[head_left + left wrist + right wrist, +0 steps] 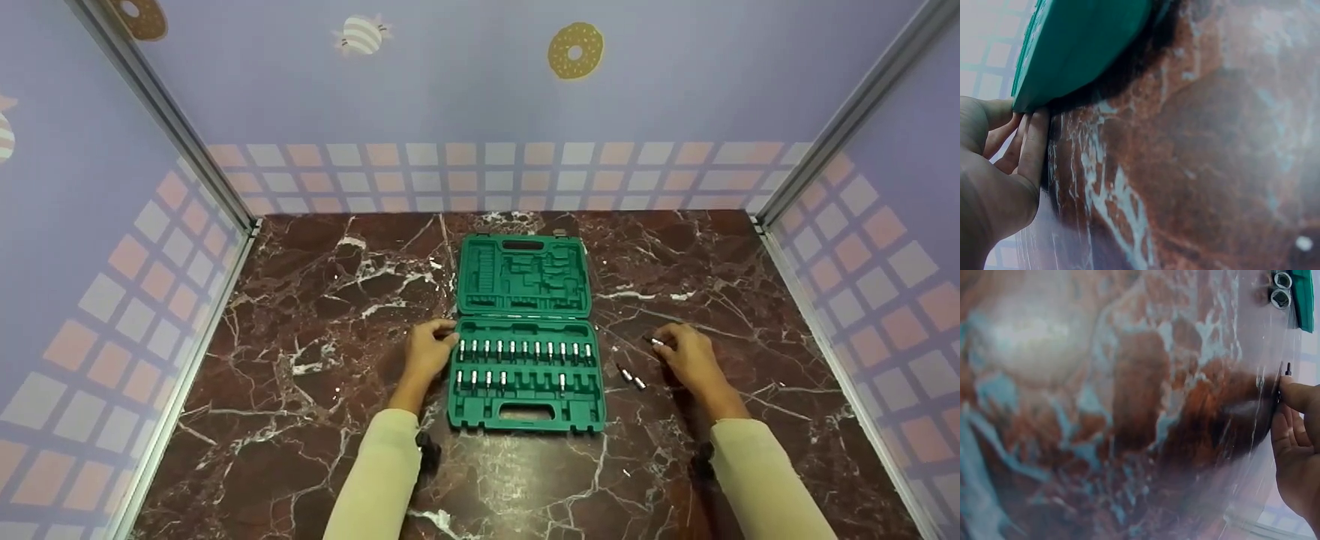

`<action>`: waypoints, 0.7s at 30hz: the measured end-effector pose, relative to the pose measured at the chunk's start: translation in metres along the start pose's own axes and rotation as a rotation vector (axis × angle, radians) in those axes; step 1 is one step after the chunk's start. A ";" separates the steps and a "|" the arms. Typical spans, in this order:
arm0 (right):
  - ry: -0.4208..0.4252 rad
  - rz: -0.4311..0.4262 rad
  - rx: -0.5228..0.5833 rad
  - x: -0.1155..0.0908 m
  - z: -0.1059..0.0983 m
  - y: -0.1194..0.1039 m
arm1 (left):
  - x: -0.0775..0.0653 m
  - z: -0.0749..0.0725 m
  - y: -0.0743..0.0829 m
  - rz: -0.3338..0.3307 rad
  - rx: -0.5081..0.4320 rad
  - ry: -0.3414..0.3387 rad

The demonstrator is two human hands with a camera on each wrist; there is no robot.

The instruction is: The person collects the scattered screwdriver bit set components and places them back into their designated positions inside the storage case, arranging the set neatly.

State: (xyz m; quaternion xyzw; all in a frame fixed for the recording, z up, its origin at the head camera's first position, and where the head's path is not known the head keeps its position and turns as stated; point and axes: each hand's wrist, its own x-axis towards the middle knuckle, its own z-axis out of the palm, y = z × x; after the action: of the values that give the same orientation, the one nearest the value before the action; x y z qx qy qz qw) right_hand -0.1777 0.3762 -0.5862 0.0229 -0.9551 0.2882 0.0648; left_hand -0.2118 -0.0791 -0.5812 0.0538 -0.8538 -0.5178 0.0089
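Note:
An open green socket case (525,416) lies on the table, its lower half holding two rows of silver bit sockets (512,348). My left hand (429,349) holds the left edge of that half. In the left wrist view, the thumb and fingers (1032,146) meet at the corner of the green case (1084,50). To the right of the case, my right hand (686,358) pinches one bit socket (657,342) between thumb and fingertips. Its dark tip (1288,368) sticks out past the thumb in the right wrist view. Two loose bit sockets (631,376) lie between case and right hand.
The lid (525,277) of the case lies folded back, with moulded recesses showing. In the lower row, several slots (532,381) hold no socket. Patterned walls (495,176) border the dark red marbled table (322,450) at the back and both sides.

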 end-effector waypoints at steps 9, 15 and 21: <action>0.005 -0.024 -0.028 0.002 0.002 -0.003 | 0.001 -0.001 -0.001 0.003 0.000 -0.012; 0.012 -0.006 0.008 0.001 0.000 -0.003 | 0.001 -0.001 0.000 -0.010 0.002 -0.004; 0.022 0.018 0.053 0.002 0.000 0.000 | 0.001 -0.002 0.001 -0.005 0.019 -0.007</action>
State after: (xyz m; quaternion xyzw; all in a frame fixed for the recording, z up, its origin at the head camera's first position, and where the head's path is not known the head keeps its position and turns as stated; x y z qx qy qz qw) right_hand -0.1796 0.3758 -0.5860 0.0130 -0.9465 0.3142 0.0721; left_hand -0.2129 -0.0803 -0.5799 0.0542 -0.8584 -0.5101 0.0041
